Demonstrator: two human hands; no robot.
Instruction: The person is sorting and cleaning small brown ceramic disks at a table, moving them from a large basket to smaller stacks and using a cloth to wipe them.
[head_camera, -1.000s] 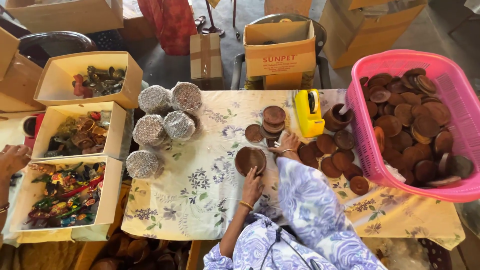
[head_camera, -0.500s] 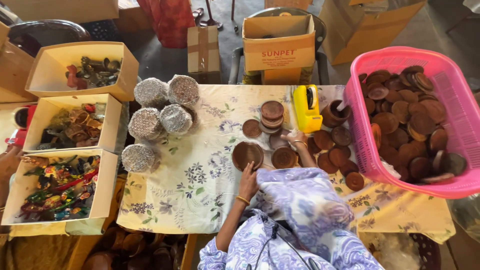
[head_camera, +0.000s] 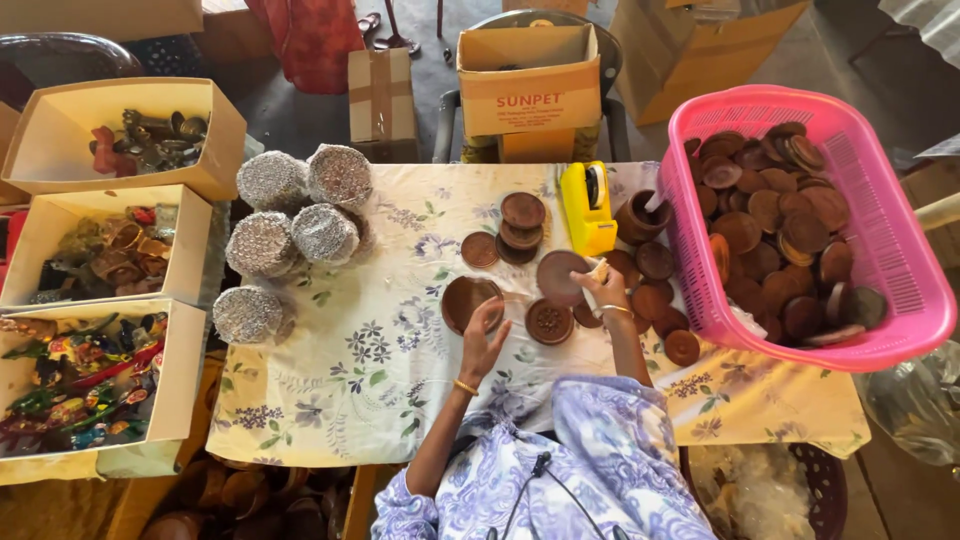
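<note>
The person wears a loose garment (head_camera: 590, 460) in pale lavender and white floral print, a thin black cord across it, and a gold bangle (head_camera: 466, 387) on each wrist.

Pink plastic slatted basket (head_camera: 900, 250) at right, full of brown clay discs; yellow tape dispenser (head_camera: 586, 208) mid-table; five foil-wrapped round bundles (head_camera: 292, 235) at left; three open cardboard trays (head_camera: 205, 150) of small coloured trinkets beside them; floral tablecloth (head_camera: 340, 370) underneath.

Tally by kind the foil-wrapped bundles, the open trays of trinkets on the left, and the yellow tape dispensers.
Foil-wrapped bundles: 5
Open trays of trinkets: 3
Yellow tape dispensers: 1
Total: 9
</note>
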